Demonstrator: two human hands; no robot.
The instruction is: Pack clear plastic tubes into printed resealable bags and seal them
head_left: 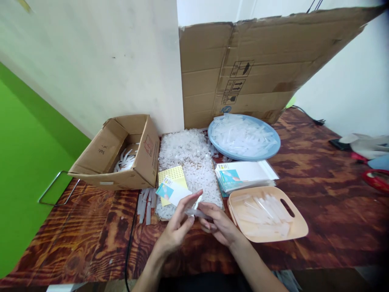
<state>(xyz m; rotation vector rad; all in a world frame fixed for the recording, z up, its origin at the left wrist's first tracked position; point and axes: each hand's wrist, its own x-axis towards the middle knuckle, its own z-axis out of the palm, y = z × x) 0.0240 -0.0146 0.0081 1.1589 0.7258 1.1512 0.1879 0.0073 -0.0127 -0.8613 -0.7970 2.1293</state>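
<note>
My left hand [179, 223] and my right hand [217, 221] meet near the table's front, in front of the heap of small clear pieces [202, 178]. Between them is a translucent strip [199, 213], pinched at its left end by my left fingers and at its right by my right fingers. A bit of shiny clear film [196, 202] shows there too. Just beyond my left hand, a printed card packet [173, 190] lies over a yellow sticker sheet [179, 173] on the heap. To the right, a peach tray [299, 229] holds many translucent strips.
An open cardboard box [121, 181] with white pieces stands at the left, loose strips [148, 202] beside it. Behind the tray are stacked card packets [249, 174] and a blue basin [275, 148] of strips. A large cardboard sheet [203, 77] leans at the back.
</note>
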